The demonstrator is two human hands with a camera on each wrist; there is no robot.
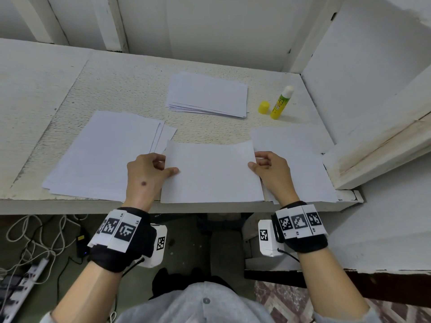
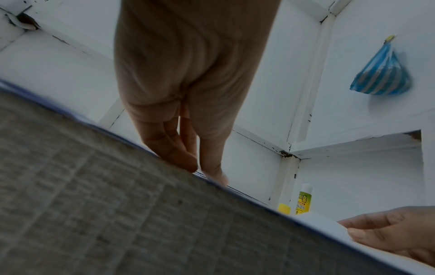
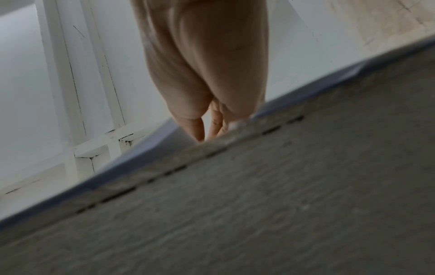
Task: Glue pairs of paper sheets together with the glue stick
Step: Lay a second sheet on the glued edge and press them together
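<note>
Two hands at the near edge of the desk [image 1: 121, 73], one sheet of paper [image 1: 211, 173] between them. Left grip [image 1: 149, 170] pinching the sheet's left edge, thumb on top, fingers curled beneath. Right grip [image 1: 270, 170] pinching the right edge in the same way, thumb on top. Sheet lying roughly flat, near edge level with the desk's front lip.

Just left of the left grip, partly under that hand: a wide left stack of paper [image 1: 105, 155]. Under and beyond the right grip: a right pile of paper [image 1: 293, 155]. Ahead of both grips, well apart: a far stack of sheets [image 1: 207, 94]. Ahead of the right grip, past the right pile: glue stick [image 1: 281, 102] upright and uncapped, yellow cap [image 1: 264, 107] just beside it, on the left.

From the left wrist: fingertips [image 2: 188, 163] on the paper's edge, blue striped bag [image 2: 381, 72] hanging on the wall.
</note>
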